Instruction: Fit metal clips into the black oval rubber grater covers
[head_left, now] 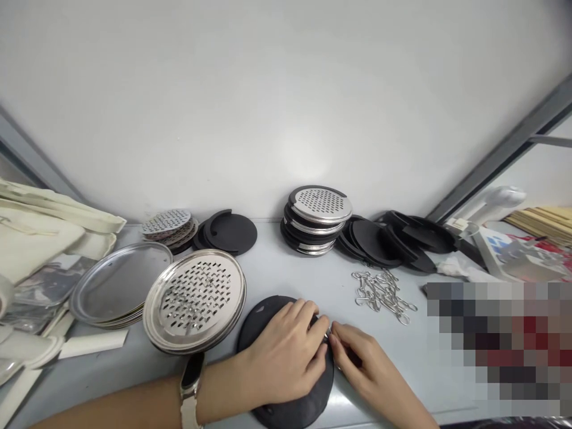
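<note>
A round black disc [261,316] lies on the table in front of me. My left hand [288,351] rests over it, fingers curled at its right edge and gripping it there. At that same edge, my right hand [364,363] pinches a small shiny metal piece [328,332], mostly hidden by the fingers; it resembles the wire hooks nearby. A loose pile of metal wire hooks [382,293] lies beyond my right hand. Left of the disc is a stack of round metal grater plates [196,298] with slotted holes.
Stacked graters in black holders [318,217] stand by the wall, with black discs [373,241] to their right. Smaller grater discs [167,223] and black holders [232,232] sit at back left. Metal trays [120,283] and white straps [93,347] lie left.
</note>
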A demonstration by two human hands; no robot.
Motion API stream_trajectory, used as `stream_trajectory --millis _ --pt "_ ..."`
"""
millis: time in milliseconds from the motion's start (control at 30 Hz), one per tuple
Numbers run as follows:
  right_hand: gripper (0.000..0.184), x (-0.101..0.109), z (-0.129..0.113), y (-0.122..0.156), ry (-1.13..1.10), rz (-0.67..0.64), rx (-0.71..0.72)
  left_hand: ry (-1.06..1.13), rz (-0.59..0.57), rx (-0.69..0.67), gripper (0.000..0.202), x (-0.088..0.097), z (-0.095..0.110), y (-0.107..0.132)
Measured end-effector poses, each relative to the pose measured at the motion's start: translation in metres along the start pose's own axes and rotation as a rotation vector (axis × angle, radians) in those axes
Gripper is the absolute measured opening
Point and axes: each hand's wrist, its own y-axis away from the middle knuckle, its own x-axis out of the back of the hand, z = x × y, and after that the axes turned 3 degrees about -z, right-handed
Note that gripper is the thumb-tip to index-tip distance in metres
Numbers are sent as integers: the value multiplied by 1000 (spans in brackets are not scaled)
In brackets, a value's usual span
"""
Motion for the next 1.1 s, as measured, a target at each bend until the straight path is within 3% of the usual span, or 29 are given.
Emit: stream_trajectory --millis 1100 --pt "31 2 -2 4 6 -3 -35 -97 8 8 14 -2 0 1"
